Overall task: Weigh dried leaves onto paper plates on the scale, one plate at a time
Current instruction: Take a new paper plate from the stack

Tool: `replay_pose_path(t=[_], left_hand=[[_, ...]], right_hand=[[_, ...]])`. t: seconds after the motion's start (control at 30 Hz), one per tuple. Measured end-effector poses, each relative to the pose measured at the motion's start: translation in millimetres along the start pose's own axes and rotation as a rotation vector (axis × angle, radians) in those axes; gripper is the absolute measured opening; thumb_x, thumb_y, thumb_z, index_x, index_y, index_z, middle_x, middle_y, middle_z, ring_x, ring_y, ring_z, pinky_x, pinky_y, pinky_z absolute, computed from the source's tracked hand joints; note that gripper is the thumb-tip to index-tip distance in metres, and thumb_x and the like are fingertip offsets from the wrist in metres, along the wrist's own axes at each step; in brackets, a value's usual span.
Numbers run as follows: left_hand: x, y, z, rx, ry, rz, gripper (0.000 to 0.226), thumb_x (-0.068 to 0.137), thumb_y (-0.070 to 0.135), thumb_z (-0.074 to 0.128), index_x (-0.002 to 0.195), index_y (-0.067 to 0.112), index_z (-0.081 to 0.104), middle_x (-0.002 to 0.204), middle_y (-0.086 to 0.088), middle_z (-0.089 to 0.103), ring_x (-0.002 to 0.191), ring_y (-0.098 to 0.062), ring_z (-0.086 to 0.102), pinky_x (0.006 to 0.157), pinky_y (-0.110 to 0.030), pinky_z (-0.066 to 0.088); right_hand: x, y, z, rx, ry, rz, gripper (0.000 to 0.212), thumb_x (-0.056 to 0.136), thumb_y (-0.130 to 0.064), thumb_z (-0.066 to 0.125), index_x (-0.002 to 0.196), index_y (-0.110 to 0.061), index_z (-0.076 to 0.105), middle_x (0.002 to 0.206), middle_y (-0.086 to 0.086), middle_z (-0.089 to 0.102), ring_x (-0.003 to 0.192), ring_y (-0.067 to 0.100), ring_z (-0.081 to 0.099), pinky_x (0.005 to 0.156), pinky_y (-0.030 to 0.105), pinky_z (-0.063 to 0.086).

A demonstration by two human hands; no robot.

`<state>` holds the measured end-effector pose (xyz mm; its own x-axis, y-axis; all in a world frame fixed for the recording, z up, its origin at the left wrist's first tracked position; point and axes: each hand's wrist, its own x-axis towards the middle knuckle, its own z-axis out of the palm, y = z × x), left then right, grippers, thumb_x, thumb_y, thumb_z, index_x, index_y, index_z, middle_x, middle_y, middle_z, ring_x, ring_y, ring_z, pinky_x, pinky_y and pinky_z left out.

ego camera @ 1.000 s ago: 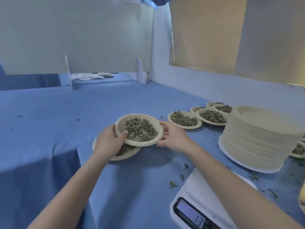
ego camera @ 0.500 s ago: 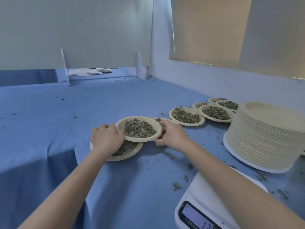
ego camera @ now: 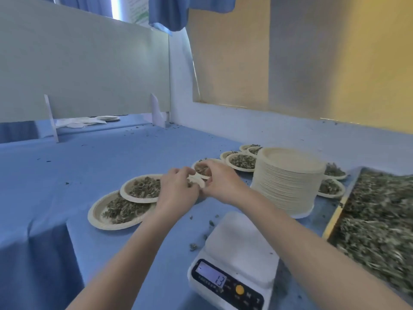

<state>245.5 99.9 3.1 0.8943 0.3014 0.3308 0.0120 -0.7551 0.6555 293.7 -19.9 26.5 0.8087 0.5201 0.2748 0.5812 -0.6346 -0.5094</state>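
The scale (ego camera: 232, 262) sits nearest, bottom centre on the blue tabletop (ego camera: 55, 175). Its white pan is bare and the display reads 13; a mark at the display's left edge could be a minus sign, but it is too small to be sure. To its right a tray (ego camera: 335, 217) of loose dried leaves (ego camera: 377, 218) has come into sight, cut off by the frame edge and smeared by motion.

Further out, the filled plate (ego camera: 143, 189) that both hands carried a second ago now lies set down, overlapping the rim of another filled plate (ego camera: 111, 212) nearer the person. That portion looks finished and parked, so the scale is free for a fresh plate from the stack (ego camera: 288, 182), which stands untouched.

Both hands have moved on, right of that pair. The left hand (ego camera: 178, 190) and the right hand (ego camera: 220, 179) meet over a third filled plate (ego camera: 202, 170). The grip of each is narrow, fingers curled round something pale between them, seemingly that plate's near rim. Blur and the overlapping fingers hide whether they are lifting it, nudging it into the row or only tidying it.

Beyond, more filled plates (ego camera: 241, 162) run back along the wall, partly hidden behind the stack. Two more plates (ego camera: 330, 189) peek out on its right side.
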Motion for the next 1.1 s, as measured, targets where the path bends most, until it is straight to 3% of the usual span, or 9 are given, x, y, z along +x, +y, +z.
replay_pose_path(t=[0.3, 0.37, 0.43, 0.47, 0.57, 0.63, 0.7, 0.93, 1.1], left_hand=[[21.1, 123.9, 76.5, 0.047, -0.067, 0.413, 0.045, 0.087, 0.006, 0.047, 0.129, 0.017, 0.055, 0.127, -0.012, 0.056, 0.121, -0.033, 0.045, 0.102, -0.039, 0.032], [28.9, 138.3, 95.0, 0.166, -0.110, 0.452, 0.046, 0.091, 0.011, 0.043, 0.135, 0.024, 0.050, 0.138, -0.004, 0.049, 0.127, -0.031, 0.039, 0.106, -0.038, 0.027], [35.2, 147.0, 108.9, 0.281, -0.159, 0.466, 0.040, 0.096, 0.018, 0.038, 0.133, 0.030, 0.051, 0.141, 0.004, 0.045, 0.130, -0.028, 0.033, 0.105, -0.040, 0.024], [37.4, 149.6, 113.2, 0.314, -0.186, 0.468, 0.037, 0.098, 0.021, 0.035, 0.129, 0.030, 0.054, 0.139, 0.005, 0.047, 0.129, -0.027, 0.032, 0.102, -0.041, 0.024], [43.3, 150.0, 117.0, 0.336, -0.248, 0.460, 0.033, 0.100, 0.022, 0.030, 0.112, 0.027, 0.061, 0.125, 0.002, 0.054, 0.125, -0.024, 0.034, 0.096, -0.042, 0.024], [45.8, 147.3, 113.9, 0.365, -0.267, 0.465, 0.034, 0.101, 0.024, 0.029, 0.113, 0.029, 0.061, 0.121, 0.004, 0.055, 0.124, -0.021, 0.034, 0.097, -0.042, 0.023], [47.7, 146.3, 108.6, 0.368, -0.272, 0.468, 0.035, 0.102, 0.025, 0.029, 0.118, 0.032, 0.059, 0.117, 0.004, 0.056, 0.122, -0.020, 0.037, 0.096, -0.040, 0.024], [47.7, 158.7, 82.5, 0.237, -0.148, 0.517, 0.035, 0.103, 0.025, 0.028, 0.128, 0.028, 0.053, 0.125, 0.005, 0.056, 0.124, -0.018, 0.037, 0.091, -0.035, 0.023], [23.8, 152.0, 47.4, 0.142, -0.049, 0.567, 0.029, 0.101, 0.024, 0.037, 0.114, 0.027, 0.063, 0.116, 0.007, 0.059, 0.120, -0.016, 0.037, 0.090, -0.031, 0.020]], right_hand=[[-46.0, 79.5, -111.2, -0.391, 0.113, 0.100, 0.041, 0.088, -0.023, 0.056, 0.128, -0.014, 0.053, 0.128, 0.006, 0.054, 0.121, 0.025, 0.046, 0.097, 0.040, 0.041], [-52.0, 99.8, -122.3, -0.443, 0.080, 0.173, 0.023, 0.094, -0.025, 0.048, 0.103, -0.010, 0.063, 0.111, 0.011, 0.059, 0.104, 0.027, 0.052, 0.089, 0.040, 0.044], [-56.8, 113.6, -126.7, -0.488, 0.063, 0.207, 0.039, 0.100, -0.026, 0.038, 0.062, -0.015, 0.044, 0.071, 0.006, 0.046, 0.066, 0.018, 0.041, 0.073, 0.035, 0.037], [-58.0, 118.1, -127.9, -0.498, 0.067, 0.203, 0.045, 0.101, -0.026, 0.035, 0.057, -0.020, 0.032, 0.062, 0.001, 0.034, 0.058, 0.016, 0.030, 0.070, 0.034, 0.030], [-57.5, 127.1, -129.7, -0.498, 0.073, 0.163, 0.043, 0.103, -0.030, 0.034, 0.061, -0.021, 0.042, 0.064, 0.000, 0.039, 0.071, 0.023, 0.037, 0.070, 0.034, 0.029], [-54.7, 129.6, -132.1, -0.485, 0.048, 0.150, 0.037, 0.101, -0.032, 0.037, 0.087, -0.016, 0.067, 0.085, 0.005, 0.061, 0.087, 0.026, 0.051, 0.078, 0.036, 0.039], [-51.8, 130.8, -136.3, -0.463, 0.056, 0.139, 0.034, 0.100, -0.034, 0.042, 0.100, -0.017, 0.071, 0.097, 0.003, 0.067, 0.094, 0.023, 0.056, 0.083, 0.037, 0.043], [-47.7, 112.7, -157.9, -0.463, 0.225, 0.059, 0.032, 0.099, -0.033, 0.045, 0.075, -0.026, 0.065, 0.071, -0.003, 0.053, 0.082, 0.021, 0.045, 0.069, 0.031, 0.028], [-67.9, 84.6, -159.6, -0.494, 0.269, -0.037, 0.037, 0.099, -0.038, 0.042, 0.090, -0.016, 0.069, 0.091, 0.001, 0.067, 0.094, 0.021, 0.050, 0.078, 0.035, 0.038]])
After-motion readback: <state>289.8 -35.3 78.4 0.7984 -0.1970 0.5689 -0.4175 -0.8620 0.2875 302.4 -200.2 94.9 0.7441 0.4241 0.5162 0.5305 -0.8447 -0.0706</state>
